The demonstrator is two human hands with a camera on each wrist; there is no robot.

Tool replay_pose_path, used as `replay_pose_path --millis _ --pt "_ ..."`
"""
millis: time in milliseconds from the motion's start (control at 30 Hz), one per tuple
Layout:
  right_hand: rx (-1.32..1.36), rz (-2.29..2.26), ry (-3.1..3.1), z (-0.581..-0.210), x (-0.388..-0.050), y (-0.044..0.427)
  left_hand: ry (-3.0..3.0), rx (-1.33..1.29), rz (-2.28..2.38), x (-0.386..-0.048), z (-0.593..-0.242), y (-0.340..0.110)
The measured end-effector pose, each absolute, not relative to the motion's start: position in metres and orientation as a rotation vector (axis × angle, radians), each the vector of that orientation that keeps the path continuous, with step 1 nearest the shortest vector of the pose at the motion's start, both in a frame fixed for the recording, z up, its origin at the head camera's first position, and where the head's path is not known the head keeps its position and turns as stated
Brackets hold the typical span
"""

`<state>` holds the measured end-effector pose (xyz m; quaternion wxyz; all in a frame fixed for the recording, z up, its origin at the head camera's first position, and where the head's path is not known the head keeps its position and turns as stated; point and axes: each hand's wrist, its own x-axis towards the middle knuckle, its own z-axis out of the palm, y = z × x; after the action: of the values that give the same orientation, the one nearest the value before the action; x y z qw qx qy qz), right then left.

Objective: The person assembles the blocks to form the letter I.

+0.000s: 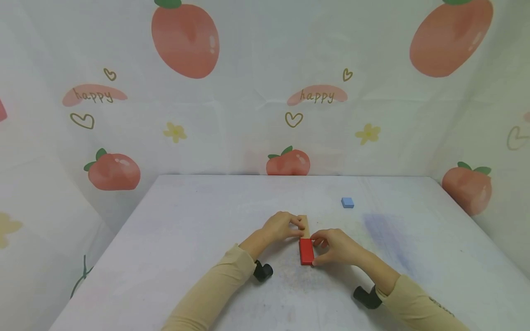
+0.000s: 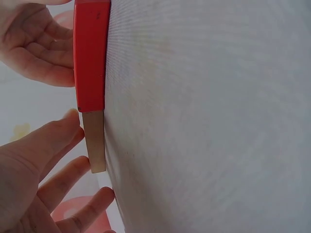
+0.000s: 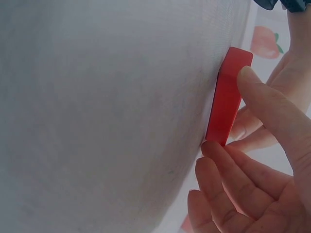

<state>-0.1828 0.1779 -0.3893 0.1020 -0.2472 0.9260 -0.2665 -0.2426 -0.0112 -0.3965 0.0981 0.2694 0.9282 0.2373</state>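
A red block (image 1: 306,252) lies flat on the table, its far end against a narrower wooden block (image 1: 305,226) in one line. My left hand (image 1: 283,226) is at the wooden block's left side, fingers spread and lightly bent; in the left wrist view a fingertip touches the wooden block (image 2: 95,141) near its far end, the thumb by the joint. From the right, my right hand (image 1: 340,247) holds the red block, thumb near its near end and index finger at its far end, as the red block (image 3: 227,99) shows in the right wrist view.
A small light-blue block (image 1: 348,202) lies farther back, right of the hands. A bluish stain (image 1: 387,236) marks the white table (image 1: 207,202) on the right. Behind hangs a printed cloth (image 1: 248,59). Dark wrist devices show under both forearms.
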Motion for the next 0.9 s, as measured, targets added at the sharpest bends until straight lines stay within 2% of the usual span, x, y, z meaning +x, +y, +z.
replay_pose_path --millis 900 --pt "-0.720 -0.789 2.722 -0.3896 -0.1847 0.1785 2.762 0.806 0.635 -0.2365 -0.3959 -0.0119"
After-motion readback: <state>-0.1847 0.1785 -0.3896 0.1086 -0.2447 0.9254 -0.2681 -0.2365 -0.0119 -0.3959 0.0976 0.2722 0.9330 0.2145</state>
